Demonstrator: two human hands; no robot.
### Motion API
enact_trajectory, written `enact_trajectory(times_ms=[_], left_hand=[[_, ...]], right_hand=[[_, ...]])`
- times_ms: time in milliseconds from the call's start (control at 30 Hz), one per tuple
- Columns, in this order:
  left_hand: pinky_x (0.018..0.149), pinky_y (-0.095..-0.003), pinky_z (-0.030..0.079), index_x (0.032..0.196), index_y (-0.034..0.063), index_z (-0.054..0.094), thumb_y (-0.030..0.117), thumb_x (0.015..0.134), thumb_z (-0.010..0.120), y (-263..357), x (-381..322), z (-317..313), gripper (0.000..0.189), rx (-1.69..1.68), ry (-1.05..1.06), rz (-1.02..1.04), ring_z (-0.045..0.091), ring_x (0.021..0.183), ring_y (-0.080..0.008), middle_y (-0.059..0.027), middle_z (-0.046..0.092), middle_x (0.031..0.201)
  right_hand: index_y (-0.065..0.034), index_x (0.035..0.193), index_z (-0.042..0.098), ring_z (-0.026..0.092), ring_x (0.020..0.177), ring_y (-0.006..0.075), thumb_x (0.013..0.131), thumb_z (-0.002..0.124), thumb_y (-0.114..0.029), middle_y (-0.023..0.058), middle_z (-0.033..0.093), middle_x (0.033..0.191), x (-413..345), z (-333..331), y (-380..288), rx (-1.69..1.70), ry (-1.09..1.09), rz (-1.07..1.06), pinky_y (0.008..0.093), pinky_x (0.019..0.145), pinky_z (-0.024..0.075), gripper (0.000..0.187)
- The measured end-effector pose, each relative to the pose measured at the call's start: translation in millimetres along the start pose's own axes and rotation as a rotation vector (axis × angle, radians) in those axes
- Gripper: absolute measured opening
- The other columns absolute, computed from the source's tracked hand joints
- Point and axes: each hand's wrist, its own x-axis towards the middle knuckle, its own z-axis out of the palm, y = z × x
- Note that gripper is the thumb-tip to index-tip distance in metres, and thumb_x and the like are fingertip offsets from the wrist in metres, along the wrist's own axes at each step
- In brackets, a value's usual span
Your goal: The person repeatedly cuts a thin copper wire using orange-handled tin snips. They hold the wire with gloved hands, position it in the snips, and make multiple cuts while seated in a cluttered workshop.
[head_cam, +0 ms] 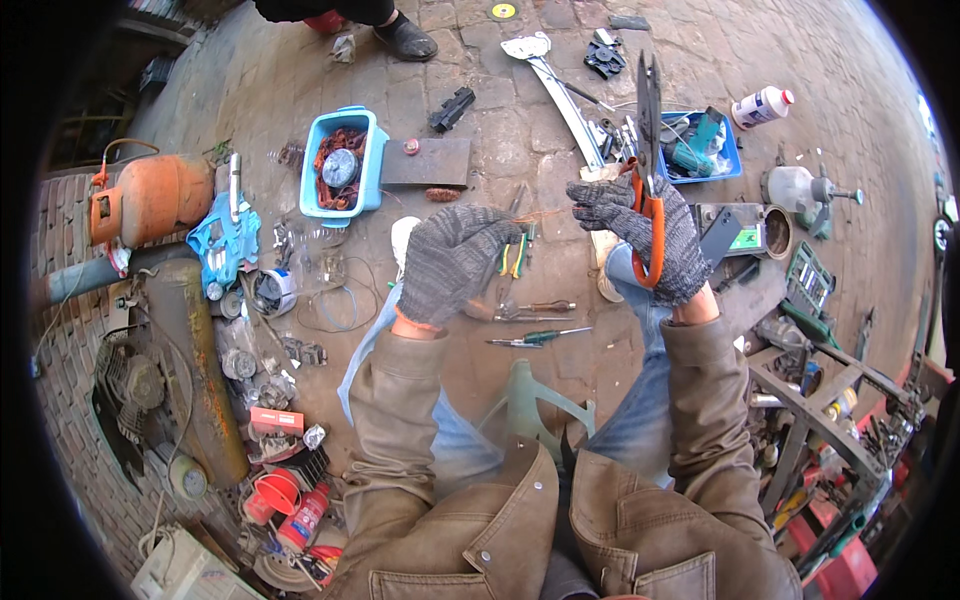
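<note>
My left hand point(459, 259), in a grey knitted glove, pinches one end of a thin copper wire point(546, 215). The wire spans the gap to my right hand point(649, 232), gloved the same way, whose fingertips are at its other end. Orange-handled shears point(649, 124) are held in my right hand too, with the dark blades pointing away from me. Below the hands, on the brick paving, lie pliers with yellow-green handles point(512, 259), a wooden-handled screwdriver point(551, 306) and a green-handled screwdriver point(559, 335).
A light-blue tub point(381, 161) holds reddish-brown wire scrap and a round metal part. At right are a blue tray point(731, 169) with a teal power tool, a battery point(739, 225) and a phone point(721, 234). An orange gas cylinder point(169, 196) stands left. Another person's shoe point(405, 39) is ahead.
</note>
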Motion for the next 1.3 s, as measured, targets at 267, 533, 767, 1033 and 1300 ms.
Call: enact_trajectory(times_ms=[267, 533, 767, 1033, 1300], left_hand=[[0.069, -0.0288, 0.05, 0.096, 0.0057, 0.069, 0.007, 0.079, 0.06, 6.3, -0.5, -0.4, 0.019, -0.482, -0.077, -0.432, 0.063, 0.081, -0.019, -0.0091, 0.067, 0.09], [0.066, -0.0247, 0.048, 0.099, 0.0046, 0.066, 0.004, 0.079, 0.065, 19.6, 15.0, 16.9, 0.02, -0.493, 0.077, -0.442, 0.06, 0.079, -0.0126, -0.0073, 0.066, 0.089], [0.07, -0.0236, 0.049, 0.104, 0.0043, 0.063, 0.003, 0.074, 0.071, 23.7, 31.2, 15.8, 0.031, -0.394, 0.317, -0.399, 0.058, 0.076, -0.0095, -0.0058, 0.063, 0.089], [0.069, -0.0256, 0.049, 0.093, 0.0041, 0.068, 0.004, 0.073, 0.072, 25.7, 29.2, 16.1, 0.02, -0.574, 0.438, -0.408, 0.06, 0.074, -0.013, -0.0059, 0.065, 0.084], [0.065, -0.0273, 0.047, 0.089, 0.0029, 0.069, 0.0, 0.069, 0.073, 28.5, 28.5, 11.5, 0.021, -0.356, 0.423, -0.266, 0.058, 0.073, -0.0145, -0.0076, 0.064, 0.084]], right_hand=[[-0.0002, 0.105, 0.065, 0.063, 0.095, 0.0219, 0.083, 0.054, -0.007, 0.0133, 0.066, 0.101, 3.8, -9.9, 3.6, -0.402, 0.078, -0.278, 0.0306, 0.085, 0.0483, 0.025], [0.0051, 0.117, 0.046, 0.063, 0.087, 0.019, 0.079, 0.069, -0.008, 0.0138, 0.064, 0.1, 10.6, 23.5, 9.1, -0.278, 0.009, -0.099, 0.0304, 0.075, 0.0518, 0.047], [0.0045, 0.097, 0.062, 0.063, 0.071, 0.0144, 0.08, 0.067, -0.014, 0.0101, 0.066, 0.084, 9.9, 16.6, -3.8, 0.227, 0.073, 0.012, 0.0228, 0.061, 0.0481, 0.025], [0.0049, 0.102, 0.06, 0.064, 0.076, 0.0162, 0.084, 0.061, -0.015, 0.0102, 0.066, 0.09, 1.0, 15.1, -5.3, 0.019, 0.048, -0.237, 0.0251, 0.065, 0.0505, 0.027], [0.0028, 0.098, 0.064, 0.063, 0.074, 0.0146, 0.081, 0.064, -0.016, 0.0092, 0.066, 0.086, 5.7, 12.4, -6.4, -0.115, 0.021, -0.247, 0.0253, 0.067, 0.049, 0.025]])
